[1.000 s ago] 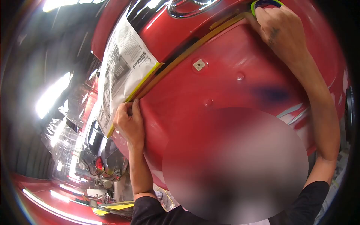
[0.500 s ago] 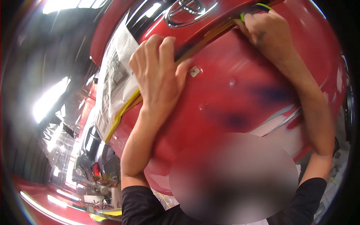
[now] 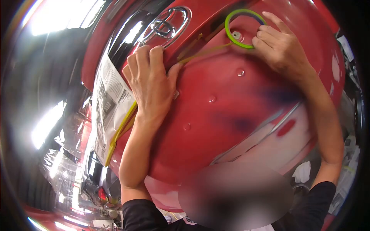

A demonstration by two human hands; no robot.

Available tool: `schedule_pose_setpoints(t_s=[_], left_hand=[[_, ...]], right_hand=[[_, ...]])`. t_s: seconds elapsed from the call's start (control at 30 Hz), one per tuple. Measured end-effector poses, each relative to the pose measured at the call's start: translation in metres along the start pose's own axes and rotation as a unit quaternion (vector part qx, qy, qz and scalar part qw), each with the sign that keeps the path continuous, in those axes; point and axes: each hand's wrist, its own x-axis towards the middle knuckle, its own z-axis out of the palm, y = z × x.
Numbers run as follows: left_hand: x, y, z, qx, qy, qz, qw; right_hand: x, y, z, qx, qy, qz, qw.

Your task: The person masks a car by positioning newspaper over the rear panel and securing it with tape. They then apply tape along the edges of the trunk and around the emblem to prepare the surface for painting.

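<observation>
My right hand [image 3: 279, 46] grips a thin roll of masking tape [image 3: 227, 29] with a lime-green outer edge, its index finger raised. A yellow strip of tape [image 3: 210, 51] runs from the roll down-left to my left hand [image 3: 150, 79]. That hand lies on the edge of the red car panel [image 3: 192, 148], fingers stretched over it and thumb apart. Beneath its fingertips, the contact with the tape is hidden. Newspaper [image 3: 110, 92] edged with yellow tape [image 3: 123, 129] hangs left of my left wrist.
A chrome emblem [image 3: 165, 27] sits above my left hand. Small round dents or holes [image 3: 212, 99] dot the panel, which has dark patches [image 3: 241, 124] and a pale, whitish area [image 3: 269, 144] lower right. A dark car with a red tail light [image 3: 101, 193] stands at lower left.
My right hand has pulled back from the panel gap, bringing the tape roll into fuller view with a strip stretched from it. My left hand has shifted slightly left and down in view.
</observation>
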Motion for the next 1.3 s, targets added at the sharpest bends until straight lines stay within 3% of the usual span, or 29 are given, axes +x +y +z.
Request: schedule_pose_setpoints(t_s=[0.23, 0.27, 0.5, 0.57, 0.67, 0.73, 0.9, 1.3], left_hand=[[0.003, 0.001, 0.001, -0.005, 0.016, 0.003, 1.000], [0.004, 0.002, 0.001, -0.007, 0.018, 0.007, 1.000], [0.002, -0.001, -0.002, -0.001, 0.010, 0.009, 1.000], [0.004, 0.001, 0.000, -0.003, 0.021, 0.011, 1.000], [0.004, 0.003, 0.001, 0.001, 0.000, 0.003, 1.000], [0.003, 0.002, 0.000, 0.005, 0.000, 0.003, 1.000], [0.004, 0.002, -0.001, 0.000, 0.002, 0.002, 1.000], [0.005, 0.006, -0.001, 0.010, -0.007, 0.002, 1.000]], right_hand=[[-0.025, 0.066, 0.001, -0.029, 0.030, -0.003, 0.999], [-0.025, 0.075, -0.005, -0.021, -0.024, 0.040, 0.999], [-0.038, 0.101, -0.010, -0.110, -0.017, 0.007, 0.994], [-0.048, 0.108, -0.016, -0.125, -0.055, 0.059, 0.989], [-0.044, 0.118, -0.022, -0.156, -0.040, 0.036, 0.986], [-0.041, 0.128, -0.016, -0.153, -0.047, 0.066, 0.985], [-0.022, 0.131, 0.007, -0.161, -0.064, 0.125, 0.977], [-0.012, 0.124, 0.026, -0.214, -0.082, 0.168, 0.959]])
